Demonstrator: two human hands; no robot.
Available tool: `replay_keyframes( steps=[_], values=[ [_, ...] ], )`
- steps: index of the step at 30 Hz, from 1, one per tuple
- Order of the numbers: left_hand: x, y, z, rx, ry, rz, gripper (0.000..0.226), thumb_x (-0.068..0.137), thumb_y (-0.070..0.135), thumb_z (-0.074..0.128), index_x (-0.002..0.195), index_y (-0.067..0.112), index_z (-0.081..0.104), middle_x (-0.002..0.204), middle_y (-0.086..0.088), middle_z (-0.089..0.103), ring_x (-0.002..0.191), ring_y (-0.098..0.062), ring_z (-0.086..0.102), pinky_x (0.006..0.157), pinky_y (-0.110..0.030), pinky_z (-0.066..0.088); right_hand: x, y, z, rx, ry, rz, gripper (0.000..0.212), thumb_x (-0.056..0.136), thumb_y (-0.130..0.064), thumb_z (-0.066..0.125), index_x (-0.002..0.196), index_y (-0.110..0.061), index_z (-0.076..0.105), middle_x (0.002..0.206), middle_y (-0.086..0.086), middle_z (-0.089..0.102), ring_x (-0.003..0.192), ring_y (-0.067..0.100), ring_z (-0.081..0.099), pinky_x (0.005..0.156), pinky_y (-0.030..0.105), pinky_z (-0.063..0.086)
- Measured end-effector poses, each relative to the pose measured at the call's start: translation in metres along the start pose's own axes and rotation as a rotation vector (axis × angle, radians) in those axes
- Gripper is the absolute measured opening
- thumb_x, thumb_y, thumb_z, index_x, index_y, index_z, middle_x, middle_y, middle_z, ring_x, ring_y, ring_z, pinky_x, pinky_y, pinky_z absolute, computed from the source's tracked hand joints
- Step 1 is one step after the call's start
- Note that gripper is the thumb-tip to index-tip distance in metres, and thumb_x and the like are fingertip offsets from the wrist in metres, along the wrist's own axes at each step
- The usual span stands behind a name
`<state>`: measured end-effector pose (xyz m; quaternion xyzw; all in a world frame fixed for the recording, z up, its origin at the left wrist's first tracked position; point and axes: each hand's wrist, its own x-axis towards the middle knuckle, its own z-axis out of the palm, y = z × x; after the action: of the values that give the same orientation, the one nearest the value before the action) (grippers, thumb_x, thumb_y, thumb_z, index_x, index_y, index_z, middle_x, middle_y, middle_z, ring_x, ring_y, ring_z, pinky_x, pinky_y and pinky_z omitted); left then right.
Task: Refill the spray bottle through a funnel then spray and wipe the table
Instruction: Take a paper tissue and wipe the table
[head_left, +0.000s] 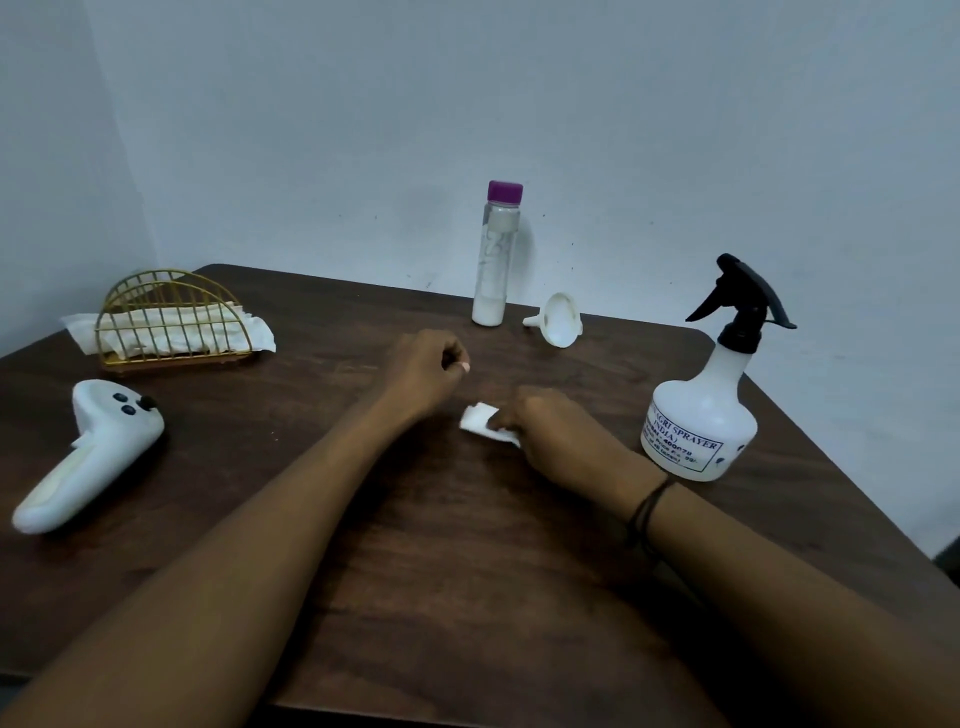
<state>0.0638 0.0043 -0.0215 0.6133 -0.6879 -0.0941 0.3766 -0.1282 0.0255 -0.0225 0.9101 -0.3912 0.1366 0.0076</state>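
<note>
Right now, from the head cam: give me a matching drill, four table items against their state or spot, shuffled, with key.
Items:
1. funnel
2. spray bottle
3. purple-capped bottle
4. folded tissue

States:
A. upright by the wall, cap on
B. under the right hand
C. lying on its side
D. upright at the table's right, black trigger head on

Pairs: 1-C, 2-D, 3-A, 4-B

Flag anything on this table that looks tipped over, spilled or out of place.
The white funnel lies tipped on its side beside the purple-capped bottle, not standing in the spray bottle. The tissues spill out both ends of the gold wire holder. No spill is visible.
</note>
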Motion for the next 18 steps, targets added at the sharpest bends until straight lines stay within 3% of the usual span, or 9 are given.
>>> replay_keyframes(
  steps=[3,6,8,11,15,18],
  values=[
    [-0.006,0.008,0.006,-0.005,-0.075,0.065,0.007,0.09,0.02,0.067,0.092,0.019,0.073,0.095,0.006,0.071,0.088,-0.01,0.064,0.077,-0.028,0.05,-0.004,0.017,-0.001,-0.034,0.01,0.132,0.04,0.086,0.002,0.058,0.118,-0.017,0.073,0.108,0.01,0.065,0.101,0.029,0.061,0.075,0.028,0.041],
    [-0.01,0.014,0.009,-0.036,-0.127,0.107,0.006,0.09,0.019,0.067,0.092,0.019,0.073,0.091,0.007,0.07,0.081,-0.007,0.063,0.073,-0.026,0.047,-0.018,0.0,-0.002,0.021,0.012,0.012,0.043,0.079,0.008,0.058,0.113,-0.012,0.075,0.107,0.014,0.069,0.1,0.033,0.063,0.084,0.033,0.049],
    [-0.011,0.018,0.009,-0.046,-0.15,0.125,0.006,0.09,0.022,0.068,0.093,0.02,0.073,0.089,0.01,0.07,0.079,-0.003,0.062,0.072,-0.026,0.046,-0.032,-0.014,-0.011,0.123,-0.037,-0.101,0.042,0.079,0.01,0.058,0.111,-0.012,0.076,0.109,0.011,0.071,0.101,0.027,0.065,0.086,0.025,0.047],
    [-0.016,0.028,0.009,-0.13,-0.211,0.14,0.008,0.091,0.027,0.069,0.094,0.022,0.075,0.091,0.012,0.072,0.083,-0.001,0.064,0.073,-0.022,0.047,-0.051,-0.016,-0.031,0.318,-0.149,-0.098,0.036,0.083,0.007,0.064,0.109,-0.014,0.077,0.107,-0.001,0.072,0.096,0.006,0.064,0.082,0.005,0.042],
    [-0.026,0.054,0.008,-0.357,-0.374,0.134,0.012,0.095,0.024,0.065,0.099,0.02,0.076,0.093,0.006,0.078,0.086,-0.006,0.072,0.071,-0.022,0.054,-0.072,0.007,-0.047,0.48,0.052,0.061,0.032,0.082,0.007,0.068,0.104,-0.014,0.078,0.098,-0.013,0.069,0.092,-0.001,0.065,0.083,0.014,0.05],
    [-0.032,0.07,0.006,-0.466,-0.451,0.179,0.015,0.096,0.02,0.065,0.103,0.019,0.077,0.1,0.0,0.078,0.092,-0.009,0.07,0.079,-0.022,0.05,-0.089,0.018,-0.054,0.575,0.236,0.162,0.029,0.082,0.005,0.07,0.102,-0.014,0.077,0.096,-0.011,0.07,0.086,-0.001,0.065,0.078,0.011,0.048]
  ],
)
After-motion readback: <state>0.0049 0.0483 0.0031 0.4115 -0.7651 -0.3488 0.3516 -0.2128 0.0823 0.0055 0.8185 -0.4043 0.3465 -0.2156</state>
